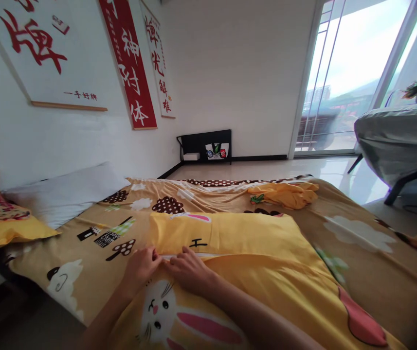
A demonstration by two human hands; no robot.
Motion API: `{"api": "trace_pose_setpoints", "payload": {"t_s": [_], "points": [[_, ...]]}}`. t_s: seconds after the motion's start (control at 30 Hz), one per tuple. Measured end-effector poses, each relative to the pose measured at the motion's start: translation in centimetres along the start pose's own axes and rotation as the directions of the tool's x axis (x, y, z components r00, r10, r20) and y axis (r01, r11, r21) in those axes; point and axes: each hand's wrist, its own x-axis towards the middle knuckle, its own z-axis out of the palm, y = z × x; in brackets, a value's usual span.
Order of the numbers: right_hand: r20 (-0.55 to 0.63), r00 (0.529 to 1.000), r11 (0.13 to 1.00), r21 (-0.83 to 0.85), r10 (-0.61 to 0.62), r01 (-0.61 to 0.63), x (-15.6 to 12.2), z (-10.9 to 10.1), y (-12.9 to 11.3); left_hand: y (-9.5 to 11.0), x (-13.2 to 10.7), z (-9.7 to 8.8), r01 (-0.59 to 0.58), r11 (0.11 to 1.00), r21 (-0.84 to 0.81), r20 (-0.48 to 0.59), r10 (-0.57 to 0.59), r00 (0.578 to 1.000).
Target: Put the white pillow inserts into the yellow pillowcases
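A yellow pillowcase (pixel 262 233) with a printed white rabbit lies across the bed in front of me. A pale seam or opening edge runs across it, with a looser fold of the yellow cloth on the near side. My left hand (pixel 141 266) is closed, pinching the cloth at the left end of this edge. Just to its right, my right hand (pixel 190 272) is also closed on the same edge, fingers bent over the fabric. The two hands almost touch. Whatever small part lies between the fingertips is hidden.
The bed has a tan patterned sheet (pixel 120 233). A crumpled orange cloth (pixel 292 194) lies at its far side, and a white pillow (pixel 77 187) rests against the left wall. Beyond stand a black rack (pixel 193 141) and a grey-covered piece of furniture (pixel 401 136).
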Motion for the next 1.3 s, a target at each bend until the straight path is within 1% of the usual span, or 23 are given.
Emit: {"api": "trace_pose_setpoints", "payload": {"t_s": [0.07, 0.13, 0.2, 0.23, 0.27, 0.3, 0.37, 0.43, 0.5, 0.57, 0.6, 0.67, 0.7, 0.77, 0.8, 0.83, 0.93, 1.0, 1.07, 1.13, 1.2, 1.27, 1.3], "points": [[-0.018, 0.999, 1.0, -0.014, 0.028, -0.028, -0.5, -0.9, 0.4, 0.0, -0.1, 0.2, -0.105, 0.994, -0.007, -0.126, 0.103, 0.987], [-0.07, 0.995, 0.996, -0.039, 0.075, -0.078, -1.9, -2.1, 1.3, -0.3, -0.3, 0.6, -0.312, 0.946, -0.092, -0.234, 0.284, 0.93], [-0.116, 0.984, 0.989, -0.043, 0.133, -0.139, -4.6, -3.3, 2.6, -0.8, -0.3, 0.9, -0.48, 0.852, -0.211, -0.244, 0.429, 0.869], [-0.125, 0.978, 0.984, -0.034, 0.169, -0.174, -6.3, -3.9, 3.5, -1.1, -0.3, 1.1, -0.52, 0.813, -0.263, -0.217, 0.476, 0.853], [-0.125, 0.969, 0.977, -0.015, 0.211, -0.215, -8.3, -4.3, 4.5, -1.3, -0.1, 1.3, -0.53, 0.793, -0.3, -0.18, 0.499, 0.848], [-0.121, 0.956, 0.963, 0.007, 0.267, -0.268, -10.5, -4.6, 5.5, -1.5, 0.1, 1.5, -0.514, 0.794, -0.324, -0.144, 0.496, 0.856], [-0.101, 0.921, 0.926, 0.066, 0.378, -0.372, -14.8, -4.8, 7.7, -1.7, 0.9, 1.9, -0.447, 0.816, -0.366, -0.073, 0.453, 0.888], [-0.063, 0.868, 0.867, 0.117, 0.492, -0.484, -18.9, -4.6, 9.6, -1.8, 1.8, 2.1, -0.368, 0.807, -0.461, 0.03, 0.429, 0.903], [-0.032, 0.79, 0.783, 0.16, 0.613, -0.601, -22.1, -4.4, 11.1, -1.7, 2.5, 1.7, -0.306, 0.74, -0.599, 0.099, 0.447, 0.889], [-0.016, 0.729, 0.715, 0.212, 0.684, -0.666, -24.2, -4.3, 12.1, -1.7, 3.0, 0.9, -0.291, 0.636, -0.714, 0.07, 0.479, 0.875], [-0.014, 0.721, 0.703, 0.237, 0.692, -0.67, -24.9, -4.4, 12.4, -1.7, 3.1, 0.4, -0.301, 0.592, -0.748, 0.031, 0.484, 0.874], [-0.04, 0.725, 0.707, 0.269, 0.687, -0.655, -25.6, -4.8, 12.9, -1.8, 3.3, -0.6, -0.326, 0.563, -0.76, -0.02, 0.481, 0.877], [-0.076, 0.715, 0.704, 0.272, 0.695, -0.656, -25.7, -5.0, 13.1, -1.8, 3.3, -0.8, -0.326, 0.59, -0.738, -0.013, 0.472, 0.882], [-0.152, 0.681, 0.693, 0.266, 0.716, -0.67, -25.8, -5.1, 13.2, -2.0, 3.5, -0.6, -0.344, 0.698, -0.628, 0.025, 0.459, 0.888], [-0.178, 0.671, 0.692, 0.258, 0.72, -0.674, -25.9, -4.9, 13.2, -2.2, 3.6, -0.2, -0.369, 0.749, -0.55, 0.036, 0.463, 0.886], [-0.182, 0.676, 0.699, 0.247, 0.714, -0.672, -26.0, -4.5, 13.2, -2.3, 3.7, 0.4, -0.399, 0.784, -0.474, 0.036, 0.47, 0.882], [-0.117, 0.716, 0.722, 0.204, 0.689, -0.661, -27.0, -2.5, 13.0, -2.8, 3.8, 2.7, -0.461, 0.819, -0.34, -0.003, 0.49, 0.872], [-0.083, 0.715, 0.717, 0.177, 0.694, -0.675, -28.1, -1.2, 13.0, -3.3, 3.8, 3.9, -0.463, 0.836, -0.293, -0.033, 0.476, 0.879], [-0.08, 0.704, 0.708, 0.141, 0.705, -0.692, -29.3, -0.7, 13.3, -3.8, 3.7, 4.3, -0.454, 0.865, -0.213, -0.075, 0.449, 0.89], [-0.097, 0.682, 0.689, 0.087, 0.725, -0.72, -29.7, -1.1, 13.7, -3.8, 3.5, 4.1, -0.425, 0.895, -0.136, -0.136, 0.408, 0.903], [-0.147, 0.649, 0.66, 0.04, 0.747, -0.75, -28.8, -2.2, 13.8, -2.5, 3.0, 3.2, -0.409, 0.906, -0.108, -0.193, 0.384, 0.903], [-0.223, 0.638, 0.66, 0.036, 0.737, -0.75, -26.1, -3.8, 13.3, 0.4, 2.5, 1.9, -0.457, 0.881, -0.12, -0.23, 0.423, 0.876], [-0.257, 0.651, 0.682, 0.049, 0.714, -0.729, -24.0, -4.5, 12.8, 2.4, 2.3, 1.3, -0.501, 0.856, -0.128, -0.244, 0.462, 0.853]]}}
